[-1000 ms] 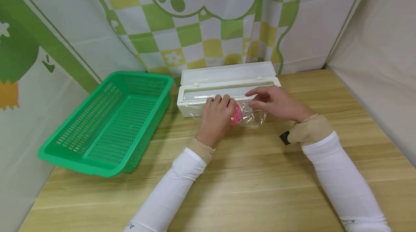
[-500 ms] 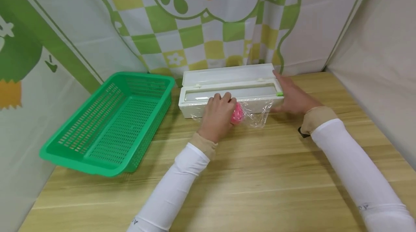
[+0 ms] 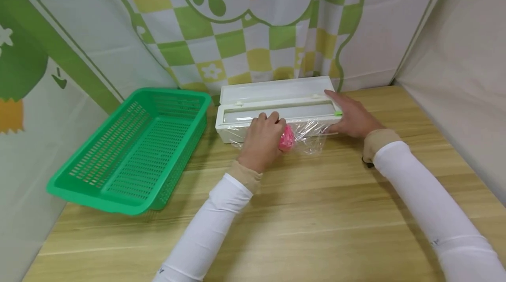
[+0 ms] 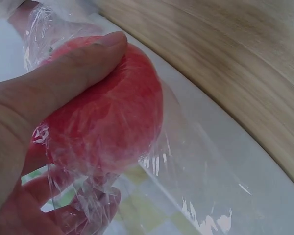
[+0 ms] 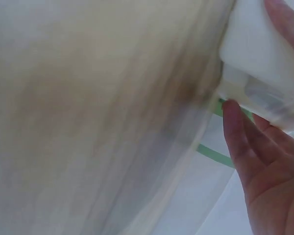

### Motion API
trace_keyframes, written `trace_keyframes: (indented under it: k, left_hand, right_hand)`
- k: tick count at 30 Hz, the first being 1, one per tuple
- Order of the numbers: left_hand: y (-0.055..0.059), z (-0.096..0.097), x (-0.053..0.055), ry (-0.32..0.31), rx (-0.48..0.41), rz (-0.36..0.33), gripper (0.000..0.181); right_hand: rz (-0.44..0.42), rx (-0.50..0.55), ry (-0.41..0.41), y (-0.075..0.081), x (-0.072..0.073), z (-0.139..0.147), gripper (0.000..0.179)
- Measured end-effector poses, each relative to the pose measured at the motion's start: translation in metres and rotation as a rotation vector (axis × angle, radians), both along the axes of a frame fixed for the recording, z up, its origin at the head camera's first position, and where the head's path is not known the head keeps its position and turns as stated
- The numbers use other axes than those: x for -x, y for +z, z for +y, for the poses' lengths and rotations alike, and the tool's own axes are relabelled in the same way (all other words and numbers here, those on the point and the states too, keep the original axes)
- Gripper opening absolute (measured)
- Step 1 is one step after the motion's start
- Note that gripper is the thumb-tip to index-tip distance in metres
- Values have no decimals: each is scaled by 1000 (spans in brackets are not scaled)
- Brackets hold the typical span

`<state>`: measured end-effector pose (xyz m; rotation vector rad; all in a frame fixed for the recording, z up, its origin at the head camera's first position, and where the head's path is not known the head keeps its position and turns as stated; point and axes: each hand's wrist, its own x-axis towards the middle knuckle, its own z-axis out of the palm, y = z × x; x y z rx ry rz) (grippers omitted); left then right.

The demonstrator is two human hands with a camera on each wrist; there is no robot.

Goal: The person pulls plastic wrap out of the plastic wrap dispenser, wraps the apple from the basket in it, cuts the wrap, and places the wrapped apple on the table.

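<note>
My left hand (image 3: 262, 143) holds a round, reddish-pink, fruit-like item (image 4: 110, 110) wrapped in cling film, the thumb lying across it in the left wrist view. Loose, wrinkled film (image 3: 310, 141) spreads from the item along the front of a long white cling film dispenser (image 3: 237, 133). The dispenser's lid (image 3: 276, 90) is raised at the back, and a small green slider (image 3: 337, 113) sits at its right end. At that same end my right hand (image 3: 353, 118) grips the dispenser, thumb and fingers on either side of the corner in the right wrist view.
A green slotted basket (image 3: 158, 176) stands to the left on the wooden table (image 3: 300, 229). Behind the dispenser hangs a checked green, yellow and white cloth (image 3: 233, 45). Pale cloth walls close in the table at both sides.
My right hand has left the loose film beside the round item and taken hold of the dispenser's right end. My left hand keeps its grip on the wrapped item in nearly the same place.
</note>
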<state>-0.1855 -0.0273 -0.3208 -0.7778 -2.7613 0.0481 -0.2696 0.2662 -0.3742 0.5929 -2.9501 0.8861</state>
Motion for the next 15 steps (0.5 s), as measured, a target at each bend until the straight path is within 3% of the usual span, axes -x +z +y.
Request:
trace_keyframes:
  k: [10, 15]
  left_hand:
    - [11, 0, -6, -12, 20, -55, 49]
    - [13, 1, -10, -55, 45, -28, 40]
  right_hand:
    - [-34, -4, -12, 0, 0, -2, 126]
    - [-48, 4, -27, 1, 0, -3, 128]
